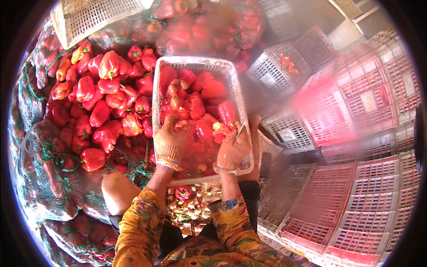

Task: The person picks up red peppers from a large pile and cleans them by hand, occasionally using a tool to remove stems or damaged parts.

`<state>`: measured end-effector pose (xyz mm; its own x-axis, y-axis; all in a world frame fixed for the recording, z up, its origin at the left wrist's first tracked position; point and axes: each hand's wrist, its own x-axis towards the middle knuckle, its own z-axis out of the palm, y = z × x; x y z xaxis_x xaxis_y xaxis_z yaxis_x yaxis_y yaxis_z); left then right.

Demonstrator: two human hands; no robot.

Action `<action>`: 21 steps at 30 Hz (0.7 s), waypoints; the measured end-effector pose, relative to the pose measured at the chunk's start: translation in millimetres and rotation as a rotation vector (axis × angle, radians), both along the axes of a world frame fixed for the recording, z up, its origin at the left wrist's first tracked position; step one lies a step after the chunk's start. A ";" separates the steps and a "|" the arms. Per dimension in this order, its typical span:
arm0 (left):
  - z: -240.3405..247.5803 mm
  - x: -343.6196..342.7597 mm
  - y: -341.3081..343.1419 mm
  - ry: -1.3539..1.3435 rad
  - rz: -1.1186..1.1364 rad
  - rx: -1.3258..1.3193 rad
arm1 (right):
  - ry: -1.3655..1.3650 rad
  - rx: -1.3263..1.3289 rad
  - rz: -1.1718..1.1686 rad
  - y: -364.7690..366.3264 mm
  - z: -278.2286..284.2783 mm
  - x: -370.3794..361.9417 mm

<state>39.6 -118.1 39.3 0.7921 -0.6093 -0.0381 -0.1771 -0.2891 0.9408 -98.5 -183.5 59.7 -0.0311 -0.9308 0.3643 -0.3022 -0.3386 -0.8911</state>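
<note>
Both my hands wear tan knitted gloves and are over a white plastic crate (158, 95) of red bell peppers (214, 90). My left hand (171, 141) is closed, with a piece of red bell pepper (181, 126) showing at its fingertips. Closed around a small knife (240, 129), my right hand (233, 150) has the blade pointing up and away from me. A pale, seedy pepper core (219, 127) shows by the right fingertips. Glare and a smear blur parts of the crate's near end.
Loose red peppers (100, 113) are heaped left of the crate, among green mesh sacks (49, 173). Stacked plastic crates (327, 196) line the right side, and another crate (98, 20) stands at far left. Pepper scraps (189, 209) litter the ground between my legs.
</note>
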 end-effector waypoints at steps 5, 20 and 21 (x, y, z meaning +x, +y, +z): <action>5.0 -16.4 8.8 -0.341 -0.237 -0.151 | 0.290 0.129 -0.006 14.2 15.7 2.9; -7.2 -56.3 -0.4 0.688 -0.217 -0.398 | -0.377 0.657 -0.019 32.8 17.5 -0.7; -17.1 -55.6 -2.8 0.831 -0.184 -0.460 | -0.462 0.623 -0.013 29.6 4.6 -0.1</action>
<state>-16.0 -120.9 22.2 0.5105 -0.8165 -0.2697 0.5899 0.1043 0.8007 -98.6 -153.9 64.3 -0.0648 -0.9580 -0.2793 0.1458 0.2678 -0.9524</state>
